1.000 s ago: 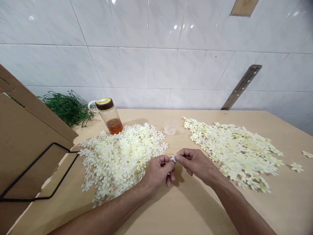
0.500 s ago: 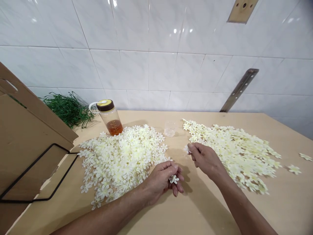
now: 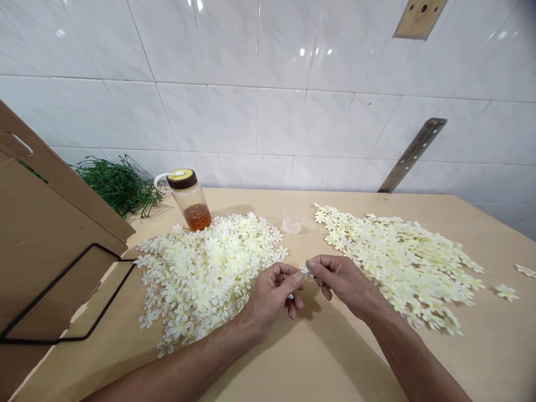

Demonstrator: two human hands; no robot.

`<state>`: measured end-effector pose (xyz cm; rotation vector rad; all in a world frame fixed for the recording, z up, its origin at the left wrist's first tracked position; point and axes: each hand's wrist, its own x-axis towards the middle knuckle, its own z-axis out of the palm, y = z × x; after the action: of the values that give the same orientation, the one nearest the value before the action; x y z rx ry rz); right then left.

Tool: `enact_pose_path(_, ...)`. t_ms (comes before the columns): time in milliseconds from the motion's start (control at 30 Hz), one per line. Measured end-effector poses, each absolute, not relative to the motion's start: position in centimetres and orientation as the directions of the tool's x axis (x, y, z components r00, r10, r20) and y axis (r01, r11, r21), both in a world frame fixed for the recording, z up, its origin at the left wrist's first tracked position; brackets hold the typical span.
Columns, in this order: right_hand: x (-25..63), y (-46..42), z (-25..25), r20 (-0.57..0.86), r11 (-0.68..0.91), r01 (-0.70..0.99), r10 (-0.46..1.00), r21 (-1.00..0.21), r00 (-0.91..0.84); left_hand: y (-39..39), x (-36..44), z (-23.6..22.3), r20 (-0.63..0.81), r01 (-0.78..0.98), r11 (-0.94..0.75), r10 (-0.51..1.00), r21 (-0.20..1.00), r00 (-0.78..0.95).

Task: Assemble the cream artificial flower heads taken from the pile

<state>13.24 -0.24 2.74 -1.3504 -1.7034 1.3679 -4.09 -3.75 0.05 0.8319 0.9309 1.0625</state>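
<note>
Between my right thumb and forefinger is a small white artificial flower (image 3: 304, 269), seen almost edge-on. My right hand (image 3: 341, 279) is closed in a pinch on it. My left hand (image 3: 272, 290) meets it from the other side, its thumb and forefinger tips at the petals. Under the left thumb, another artificial flower is mostly hidden in the curled fingers, with only a pale bit showing. A heap of white flowers (image 3: 209, 268) lies beside my left hand. To the right of my right hand spreads a flatter pile of pale yellow flowers (image 3: 402, 257).
A bottle of amber liquid (image 3: 192, 204) and a small clear cup (image 3: 293, 221) stand behind the heap. Green artificial stems (image 3: 115, 184), a cardboard box (image 3: 50, 223) and a black wire frame (image 3: 98, 304) are at left. Loose flowers (image 3: 506, 292) lie far right.
My right hand has moved left with its flower, up to my left hand. My left hand has risen slightly, and its thumb and forefinger have come to the flower.
</note>
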Motion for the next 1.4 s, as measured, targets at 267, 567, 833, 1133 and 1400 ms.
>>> enact_pose_path(267,12.5,-0.7,2.5,-0.195,-0.071,0.288,0.882,-0.955,-0.43,-3.5,-4.0,-0.7,-0.209,-0.202,0.24,0.964,0.95,0.163)
enact_pose_path(567,13.0,-0.5,3.3,-0.219,-0.049,0.39,0.888,-0.919,-0.404,-3.6,-3.9,-1.2,-0.206,-0.199,0.245,0.958,0.949,0.2)
enact_pose_path(833,14.0,0.1,3.1,-0.16,-0.042,0.435,0.958,-0.899,-0.238,-3.7,-3.9,-0.6,-0.232,-0.265,0.277,0.954,0.924,0.188)
enact_pose_path(1133,14.3,0.6,2.0,-0.095,-0.041,0.221,0.966,-0.974,-0.241,-3.8,-3.9,-0.2,-0.255,-0.269,0.304,0.946,0.914,0.202)
enact_pose_path(1400,14.5,0.9,1.9,-0.11,-0.063,0.262,0.979,-0.963,-0.17,-4.0,-3.9,0.1,-0.294,-0.392,0.391,0.912,0.833,0.284)
